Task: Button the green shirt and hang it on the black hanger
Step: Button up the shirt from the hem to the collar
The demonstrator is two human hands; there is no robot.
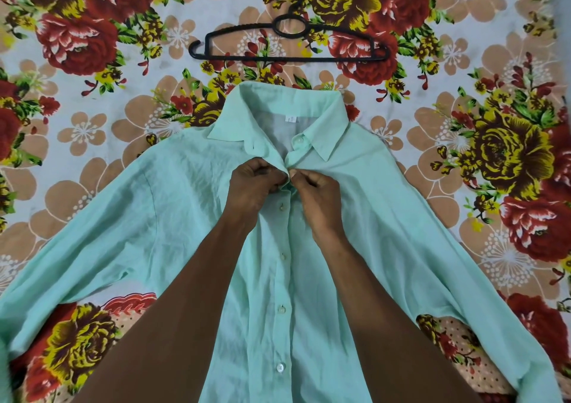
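The pale green shirt (pixel 191 205) lies flat, front up, sleeves spread wide, collar toward the far side. Several buttons down its placket are fastened; the collar button (pixel 299 139) is undone and the neck gapes open. My left hand (pixel 254 186) pinches the left placket edge just below the collar. My right hand (pixel 318 194) pinches the right edge, fingertips meeting the left hand's at the upper chest button, which they hide. The black plastic hanger (pixel 289 42) lies flat beyond the collar, hook pointing away, untouched.
Everything rests on a bed sheet (pixel 92 118) printed with large red, yellow and peach flowers. Between hanger and collar there is a narrow strip of bare sheet. The shirt's cuffs run out of view at the lower left and lower right.
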